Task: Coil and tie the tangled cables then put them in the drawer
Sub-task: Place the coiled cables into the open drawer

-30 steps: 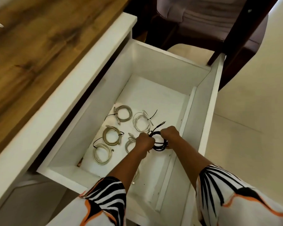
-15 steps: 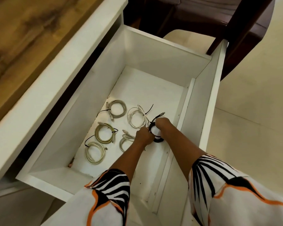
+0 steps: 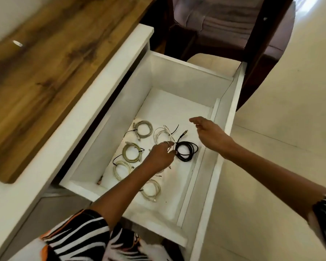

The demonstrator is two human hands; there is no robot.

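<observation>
drawer (image 3: 231, 117) | pale coiled cables (image 3: 143, 128): 5 | black coil (image 3: 187, 150): 1 | hands: 2

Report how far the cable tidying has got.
Done: several pale coils, like the top-left one, lie tied in the drawer. In hand: the left hand touches the black coil on the drawer floor; the right hand hovers open. Left: closing the drawer, perhaps.

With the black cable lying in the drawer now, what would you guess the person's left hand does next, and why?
Probably let go and draw back. The black coil lies flat on the drawer floor beside the pale coils, the right hand is open above it and holds nothing, and only the left hand pinches at the coil's edge near its tie. Nothing seems left to arrange.
</observation>
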